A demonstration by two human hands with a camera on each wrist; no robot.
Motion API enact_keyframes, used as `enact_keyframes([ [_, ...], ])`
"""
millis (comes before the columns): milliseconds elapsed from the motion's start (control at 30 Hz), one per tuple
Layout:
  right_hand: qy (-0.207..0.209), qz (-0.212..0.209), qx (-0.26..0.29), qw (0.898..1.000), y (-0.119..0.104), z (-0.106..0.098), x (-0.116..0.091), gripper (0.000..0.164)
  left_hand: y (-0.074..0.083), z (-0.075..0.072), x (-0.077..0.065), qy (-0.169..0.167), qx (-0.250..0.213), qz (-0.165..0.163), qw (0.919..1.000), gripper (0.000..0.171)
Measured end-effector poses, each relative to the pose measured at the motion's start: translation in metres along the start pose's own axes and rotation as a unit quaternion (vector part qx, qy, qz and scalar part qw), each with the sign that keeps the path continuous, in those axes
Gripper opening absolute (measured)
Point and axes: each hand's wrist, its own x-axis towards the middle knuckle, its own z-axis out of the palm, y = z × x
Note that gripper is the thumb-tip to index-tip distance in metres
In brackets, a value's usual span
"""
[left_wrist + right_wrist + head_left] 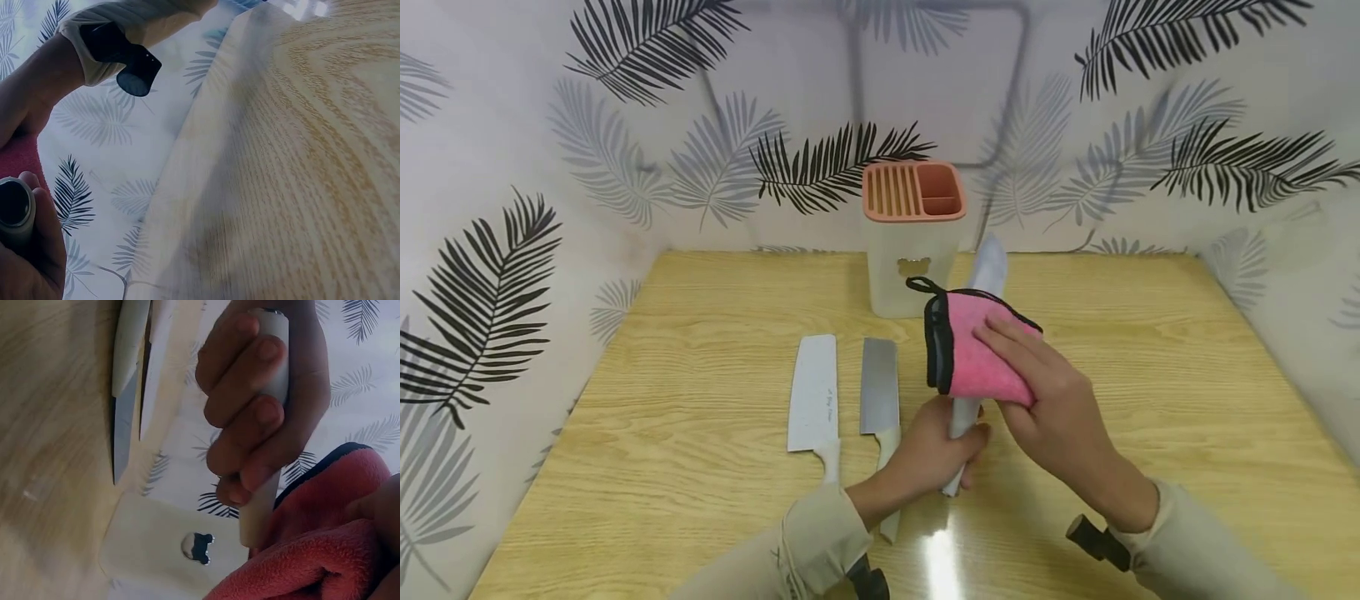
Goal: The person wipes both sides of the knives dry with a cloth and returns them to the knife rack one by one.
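In the head view my left hand (928,450) grips the pale handle (962,418) of a knife, held tilted up over the table. Its blade (990,262) rises past the top of a pink cloth (981,342) with black edging and a hanging loop. My right hand (1056,408) holds that cloth folded about the blade, hiding its middle. From the right wrist view, the left fingers (247,419) curl round the handle, and the cloth (306,556) bunches just beyond it. The left wrist view shows the handle's round butt end (15,209) inside the left hand.
A wide white cleaver (815,392) and a narrower grey-bladed knife (880,387) lie on the wooden table (700,417), left of my hands. Behind them stands a cream knife holder (891,271) with an orange slotted top (891,192). Leaf-patterned cloth walls (497,283) surround the table.
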Motion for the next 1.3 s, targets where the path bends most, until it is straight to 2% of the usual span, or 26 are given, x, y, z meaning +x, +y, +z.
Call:
enact_keyframes([
  [233,-0.048,-0.010,-0.007,0.999,0.005,0.015,-0.009,0.051,-0.001,-0.001,0.000,0.000,0.024,0.014,0.9996,0.007],
  [467,-0.030,-0.002,-0.006,1.000,0.012,0.030,-0.017,0.055,-0.011,-0.001,0.000,-0.004,0.099,0.035,0.9945,0.011],
  [567,-0.020,-0.006,-0.009,1.000,0.016,0.033,-0.016,0.055,-0.012,-0.002,-0.001,0.000,0.116,0.032,0.9927,0.021],
  [867,0.012,0.021,-0.016,1.000,0.034,0.032,-0.002,0.051,-0.010,0.002,-0.007,-0.018,0.062,0.007,0.9979,0.022],
  [1300,0.061,0.047,-0.034,0.996,0.069,0.024,0.021,0.041,-0.010,0.004,-0.013,-0.036,0.108,-0.009,0.9935,0.020],
])
